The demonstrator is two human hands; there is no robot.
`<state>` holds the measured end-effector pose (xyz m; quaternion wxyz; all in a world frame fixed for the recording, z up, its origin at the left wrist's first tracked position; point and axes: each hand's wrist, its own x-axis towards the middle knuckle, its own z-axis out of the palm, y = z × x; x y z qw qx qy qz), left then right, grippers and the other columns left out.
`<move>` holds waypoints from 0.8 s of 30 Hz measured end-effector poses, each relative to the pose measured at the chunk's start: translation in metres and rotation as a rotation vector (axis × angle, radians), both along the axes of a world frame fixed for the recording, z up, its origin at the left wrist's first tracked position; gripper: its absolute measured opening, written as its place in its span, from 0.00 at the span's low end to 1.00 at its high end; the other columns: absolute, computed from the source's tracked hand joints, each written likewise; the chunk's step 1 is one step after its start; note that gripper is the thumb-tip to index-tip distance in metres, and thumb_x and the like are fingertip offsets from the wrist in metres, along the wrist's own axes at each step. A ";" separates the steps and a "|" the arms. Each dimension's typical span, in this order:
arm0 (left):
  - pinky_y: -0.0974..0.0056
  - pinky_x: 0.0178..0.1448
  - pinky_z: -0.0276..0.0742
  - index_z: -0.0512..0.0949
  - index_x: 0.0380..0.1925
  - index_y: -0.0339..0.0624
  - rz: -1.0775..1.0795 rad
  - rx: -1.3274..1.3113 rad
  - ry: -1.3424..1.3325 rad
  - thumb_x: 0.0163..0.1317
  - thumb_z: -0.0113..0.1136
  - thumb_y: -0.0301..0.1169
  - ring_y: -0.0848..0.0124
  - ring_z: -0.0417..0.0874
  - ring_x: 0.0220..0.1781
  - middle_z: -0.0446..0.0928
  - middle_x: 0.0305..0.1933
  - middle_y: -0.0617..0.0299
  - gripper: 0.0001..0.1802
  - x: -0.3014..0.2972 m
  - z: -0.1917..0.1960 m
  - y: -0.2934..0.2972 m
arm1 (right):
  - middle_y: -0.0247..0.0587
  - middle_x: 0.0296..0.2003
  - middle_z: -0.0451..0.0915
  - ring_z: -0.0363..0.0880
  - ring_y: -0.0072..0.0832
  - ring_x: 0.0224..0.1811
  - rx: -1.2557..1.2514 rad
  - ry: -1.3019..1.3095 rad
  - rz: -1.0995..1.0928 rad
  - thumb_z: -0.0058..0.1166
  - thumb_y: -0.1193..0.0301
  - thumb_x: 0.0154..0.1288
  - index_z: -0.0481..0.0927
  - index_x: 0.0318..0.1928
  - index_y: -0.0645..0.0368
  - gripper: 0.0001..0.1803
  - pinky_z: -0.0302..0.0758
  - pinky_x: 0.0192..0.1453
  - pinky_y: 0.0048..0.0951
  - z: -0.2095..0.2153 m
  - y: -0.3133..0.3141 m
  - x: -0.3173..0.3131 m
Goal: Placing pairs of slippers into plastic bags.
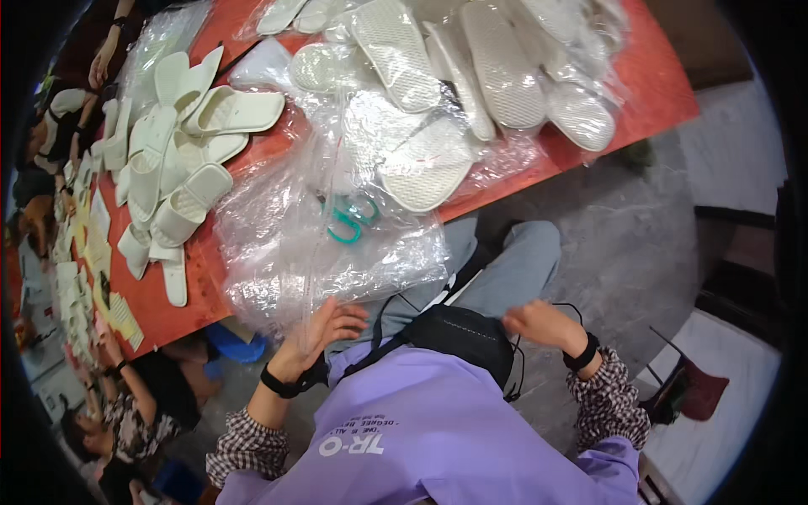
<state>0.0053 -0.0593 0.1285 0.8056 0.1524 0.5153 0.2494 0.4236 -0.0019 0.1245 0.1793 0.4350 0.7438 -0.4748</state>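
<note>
My left hand [332,326] is just off the near table edge, its fingers apart and holding nothing I can see. It is close to the lower edge of a stack of clear plastic bags [370,265]. Scissors with green handles [345,225] show among the plastic, their blades hidden. My right hand [541,325] hovers in front of my lap beside a black waist bag [467,337], its fingers curled in with nothing visible in them. Beyond the bags, white slippers [429,168] in clear wrapping are heaped on the red table [665,93].
Unwrapped white slippers [198,198] are piled on the table's left side. Farther left, other people sit along it, one person's arm [135,387] reaching in. A blue container [236,343] is below the edge. Right of me, a dark red seat [705,391] stands on the floor.
</note>
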 end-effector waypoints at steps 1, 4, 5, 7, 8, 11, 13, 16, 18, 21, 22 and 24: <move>0.63 0.59 0.75 0.69 0.59 0.28 -0.051 0.053 0.051 0.77 0.31 0.54 0.63 0.79 0.54 0.78 0.53 0.52 0.37 -0.005 -0.004 0.000 | 0.55 0.31 0.81 0.80 0.53 0.36 0.052 0.093 -0.122 0.46 0.64 0.70 0.80 0.35 0.62 0.15 0.76 0.40 0.48 0.000 -0.001 -0.003; 0.67 0.57 0.74 0.69 0.62 0.30 -0.169 0.235 0.169 0.76 0.31 0.56 0.70 0.79 0.52 0.78 0.52 0.55 0.38 -0.018 -0.007 -0.015 | 0.54 0.34 0.81 0.80 0.53 0.40 0.183 0.300 -0.267 0.47 0.64 0.71 0.79 0.43 0.62 0.14 0.76 0.47 0.47 0.014 -0.005 -0.026; 0.67 0.57 0.73 0.70 0.62 0.31 -0.173 0.242 0.181 0.77 0.34 0.53 0.71 0.79 0.52 0.78 0.52 0.56 0.35 -0.018 0.003 -0.016 | 0.54 0.38 0.81 0.80 0.52 0.43 0.165 0.301 -0.245 0.48 0.64 0.71 0.79 0.45 0.63 0.14 0.75 0.49 0.45 0.015 -0.005 -0.033; 0.68 0.57 0.73 0.70 0.62 0.33 -0.205 0.265 0.172 0.77 0.37 0.50 0.72 0.78 0.52 0.78 0.52 0.57 0.31 -0.019 -0.001 -0.020 | 0.53 0.44 0.80 0.79 0.50 0.48 0.140 0.315 -0.221 0.48 0.63 0.71 0.79 0.47 0.63 0.16 0.74 0.52 0.44 0.008 -0.006 -0.044; 0.68 0.57 0.73 0.72 0.60 0.34 -0.251 0.306 0.245 0.76 0.41 0.45 0.72 0.79 0.52 0.79 0.51 0.58 0.27 -0.022 -0.004 -0.023 | 0.53 0.46 0.80 0.78 0.50 0.50 0.120 0.341 -0.215 0.48 0.62 0.72 0.79 0.48 0.63 0.17 0.74 0.54 0.44 -0.002 -0.007 -0.049; 0.68 0.57 0.73 0.76 0.54 0.35 -0.288 0.313 0.313 0.74 0.47 0.38 0.73 0.79 0.51 0.79 0.48 0.59 0.19 -0.033 -0.018 -0.029 | 0.55 0.47 0.80 0.79 0.51 0.50 0.139 0.405 -0.122 0.45 0.57 0.74 0.79 0.51 0.64 0.22 0.74 0.55 0.43 -0.026 -0.002 -0.062; 0.68 0.57 0.73 0.78 0.44 0.36 -0.233 0.219 0.328 0.71 0.48 0.31 0.73 0.79 0.50 0.79 0.46 0.62 0.12 -0.044 -0.028 -0.033 | 0.56 0.48 0.80 0.78 0.50 0.51 0.037 0.424 -0.106 0.43 0.54 0.74 0.78 0.53 0.64 0.25 0.73 0.57 0.43 -0.031 0.004 -0.070; 0.68 0.55 0.74 0.78 0.42 0.37 -0.214 0.147 0.398 0.70 0.47 0.27 0.73 0.79 0.48 0.78 0.43 0.63 0.10 -0.060 -0.050 -0.043 | 0.61 0.53 0.78 0.76 0.52 0.57 -0.124 0.442 -0.028 0.41 0.45 0.73 0.74 0.60 0.63 0.34 0.71 0.60 0.42 -0.045 0.013 -0.082; 0.67 0.54 0.74 0.78 0.41 0.37 -0.184 0.102 0.451 0.66 0.47 0.25 0.72 0.79 0.47 0.78 0.42 0.64 0.10 -0.068 -0.076 -0.062 | 0.63 0.53 0.76 0.75 0.56 0.56 -0.154 0.493 -0.034 0.42 0.43 0.71 0.70 0.64 0.58 0.35 0.71 0.61 0.43 -0.053 0.010 -0.083; 0.63 0.54 0.73 0.77 0.43 0.33 -0.624 0.231 0.690 0.61 0.51 0.25 0.64 0.79 0.47 0.79 0.41 0.57 0.12 -0.083 -0.100 -0.093 | 0.61 0.50 0.74 0.74 0.57 0.54 -0.230 0.475 0.005 0.46 0.43 0.69 0.68 0.65 0.50 0.33 0.71 0.60 0.45 -0.051 0.011 -0.071; 0.62 0.56 0.73 0.77 0.44 0.33 -0.698 0.150 0.653 0.60 0.53 0.26 0.61 0.79 0.48 0.80 0.41 0.53 0.13 -0.051 -0.073 -0.069 | 0.60 0.48 0.73 0.75 0.56 0.52 -0.221 0.512 -0.074 0.48 0.45 0.69 0.69 0.64 0.48 0.31 0.71 0.59 0.45 -0.052 0.005 -0.058; 0.60 0.57 0.74 0.78 0.47 0.35 -0.750 0.016 0.430 0.60 0.54 0.27 0.58 0.80 0.49 0.81 0.44 0.50 0.15 -0.059 -0.064 -0.087 | 0.58 0.48 0.72 0.75 0.54 0.50 -0.296 0.492 -0.138 0.54 0.51 0.67 0.69 0.62 0.48 0.28 0.72 0.57 0.44 -0.030 0.016 -0.045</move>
